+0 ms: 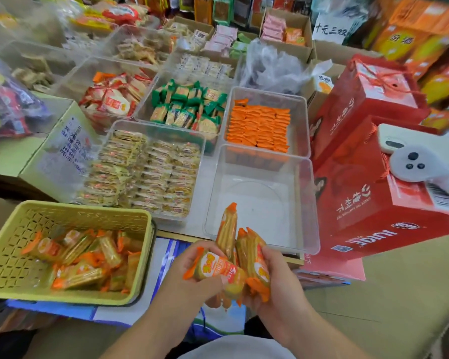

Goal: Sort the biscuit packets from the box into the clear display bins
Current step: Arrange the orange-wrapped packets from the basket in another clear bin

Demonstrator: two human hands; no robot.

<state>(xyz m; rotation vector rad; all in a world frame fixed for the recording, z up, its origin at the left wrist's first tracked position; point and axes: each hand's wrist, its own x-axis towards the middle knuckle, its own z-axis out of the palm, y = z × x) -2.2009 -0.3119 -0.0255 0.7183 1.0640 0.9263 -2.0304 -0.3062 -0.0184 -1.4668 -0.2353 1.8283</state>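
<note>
Both hands meet low in the middle, each wrapped round orange-ended biscuit packets point(227, 230). My left hand point(192, 277) grips a packet with a round orange label. My right hand point(275, 278) holds a couple more upright packets. They hover just in front of an empty clear bin point(303, 203). To the left, a yellow-green slotted basket point(70, 216) holds several of the same orange packets point(86, 257).
Clear bins behind hold yellow packets point(151, 172), green packets point(189, 107), small orange packets point(259, 128) and red-white packets point(114, 97). Red gift boxes point(368, 198) with a phone point(410, 143) and a white controller point(420, 164) stand right. A cardboard box point(60, 149) is left.
</note>
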